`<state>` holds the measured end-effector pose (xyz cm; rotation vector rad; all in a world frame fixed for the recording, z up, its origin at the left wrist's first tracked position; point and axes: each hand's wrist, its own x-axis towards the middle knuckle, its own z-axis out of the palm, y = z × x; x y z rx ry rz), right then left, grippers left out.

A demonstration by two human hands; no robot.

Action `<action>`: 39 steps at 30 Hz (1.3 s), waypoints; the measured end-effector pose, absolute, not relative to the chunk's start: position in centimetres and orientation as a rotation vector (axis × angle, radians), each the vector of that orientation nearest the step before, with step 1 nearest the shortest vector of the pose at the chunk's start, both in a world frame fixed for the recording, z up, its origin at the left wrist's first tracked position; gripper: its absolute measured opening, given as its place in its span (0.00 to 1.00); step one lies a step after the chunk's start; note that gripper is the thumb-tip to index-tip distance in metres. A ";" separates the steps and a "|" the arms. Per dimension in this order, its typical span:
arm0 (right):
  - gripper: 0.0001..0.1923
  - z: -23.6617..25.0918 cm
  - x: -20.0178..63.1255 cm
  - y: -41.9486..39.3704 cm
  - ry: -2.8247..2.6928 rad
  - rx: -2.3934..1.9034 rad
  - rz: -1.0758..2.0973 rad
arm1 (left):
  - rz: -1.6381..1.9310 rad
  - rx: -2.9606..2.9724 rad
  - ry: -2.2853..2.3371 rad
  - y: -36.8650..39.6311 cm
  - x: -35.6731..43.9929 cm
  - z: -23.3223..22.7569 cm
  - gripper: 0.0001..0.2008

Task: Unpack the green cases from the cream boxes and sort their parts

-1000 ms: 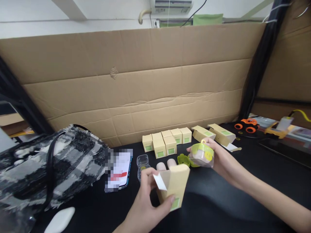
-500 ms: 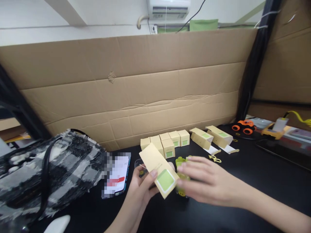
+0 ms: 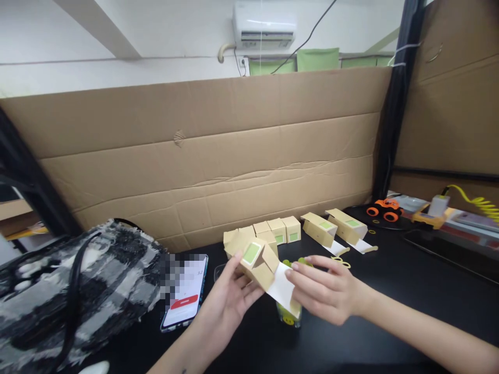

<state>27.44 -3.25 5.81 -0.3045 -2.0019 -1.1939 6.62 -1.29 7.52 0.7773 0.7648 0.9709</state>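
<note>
Box (image 3: 255, 262) is up over the table (image 3: 358, 332), held in the left hand (image 3: 228, 301), thumb and fingers around it. End open, white flap (image 3: 281, 288) out toward the right hand (image 3: 325, 291). Right fingertips at the flap; can't tell if they pinch it. Green-and-clear cup (image 3: 288, 318) partly hidden behind flap. Step looks like handling the open end; next move calls for steady left hold, light right fingers.

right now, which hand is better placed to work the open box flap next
Probably the right hand: its fingers are right at the white flap, while the left hand is taken up holding the box farther back from that flap.
</note>
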 end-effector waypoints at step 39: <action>0.10 6.4 30.0 -5.0 -2.452 -1.022 0.360 | 0.700 2.120 0.899 -3.8 7.6 1.1 0.29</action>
